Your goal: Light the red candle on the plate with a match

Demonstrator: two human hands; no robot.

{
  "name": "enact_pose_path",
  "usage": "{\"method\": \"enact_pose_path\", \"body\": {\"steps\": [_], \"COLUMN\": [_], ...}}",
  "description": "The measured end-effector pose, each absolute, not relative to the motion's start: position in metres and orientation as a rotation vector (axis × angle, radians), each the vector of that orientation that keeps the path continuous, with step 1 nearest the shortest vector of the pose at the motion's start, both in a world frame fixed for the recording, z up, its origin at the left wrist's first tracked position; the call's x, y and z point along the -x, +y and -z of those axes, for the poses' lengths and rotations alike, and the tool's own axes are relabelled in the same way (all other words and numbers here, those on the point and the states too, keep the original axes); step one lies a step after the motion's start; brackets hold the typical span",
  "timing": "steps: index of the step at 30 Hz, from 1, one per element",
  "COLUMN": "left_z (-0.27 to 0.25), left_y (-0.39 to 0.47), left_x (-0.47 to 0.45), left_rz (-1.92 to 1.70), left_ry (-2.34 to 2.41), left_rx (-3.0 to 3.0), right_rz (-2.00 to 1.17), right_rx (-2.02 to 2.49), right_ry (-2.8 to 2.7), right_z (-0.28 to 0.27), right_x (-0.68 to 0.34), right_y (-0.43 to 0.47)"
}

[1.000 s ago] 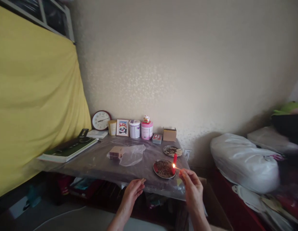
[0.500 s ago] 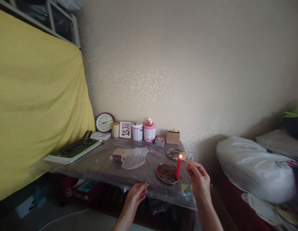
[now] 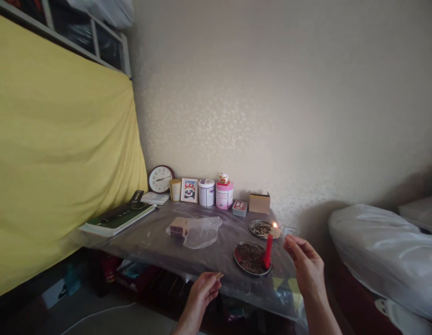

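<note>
My right hand (image 3: 306, 260) pinches a thin matchstick whose tip burns with a small flame (image 3: 275, 225). The flame is just above and to the right of the top of a red candle (image 3: 268, 252), apart from it. No flame shows on the candle, which stands upright at the right side of a round metal plate (image 3: 239, 265) covered in dark residue. My left hand (image 3: 203, 294), closed at the table's front edge, holds a small tan object (image 3: 219, 275), mostly hidden by the fingers; it may be a matchbox.
Behind the candle lies a second plate (image 3: 251, 227) with used matchsticks. A stack of small boxes (image 3: 179, 226) sits in torn plastic wrap (image 3: 204, 231). Tins (image 3: 206, 193), a clock (image 3: 161, 179) and a cardboard box (image 3: 259, 203) line the wall. A green book (image 3: 118, 219) lies left.
The burning match has moved from the candle's top to up and right of it. My left hand stays near the table edge. The camera view has shifted slightly left.
</note>
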State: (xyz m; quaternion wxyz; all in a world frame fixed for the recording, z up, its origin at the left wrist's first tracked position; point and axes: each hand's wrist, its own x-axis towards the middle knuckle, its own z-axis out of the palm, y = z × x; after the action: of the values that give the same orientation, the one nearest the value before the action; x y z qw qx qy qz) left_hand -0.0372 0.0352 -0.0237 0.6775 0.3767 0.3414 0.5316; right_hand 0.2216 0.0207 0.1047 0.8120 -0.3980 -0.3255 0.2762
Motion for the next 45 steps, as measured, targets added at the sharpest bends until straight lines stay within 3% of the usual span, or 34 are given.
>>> {"method": "enact_pose_path", "body": {"steps": [22,45], "left_z": [0.025,0.019], "left_y": [0.038,0.03], "left_x": [0.04,0.038], "left_rz": [-1.121,-1.145], "left_ry": [0.846,0.799], "left_rx": [-0.814,-0.876], "right_rz": [-0.321,-0.335], "right_rx": [1.115,1.215], "right_ry": [-0.811,-0.841], "right_z": [-0.088,-0.089], "right_x": [-0.228,-0.23], "right_y": [0.013,0.015]}}
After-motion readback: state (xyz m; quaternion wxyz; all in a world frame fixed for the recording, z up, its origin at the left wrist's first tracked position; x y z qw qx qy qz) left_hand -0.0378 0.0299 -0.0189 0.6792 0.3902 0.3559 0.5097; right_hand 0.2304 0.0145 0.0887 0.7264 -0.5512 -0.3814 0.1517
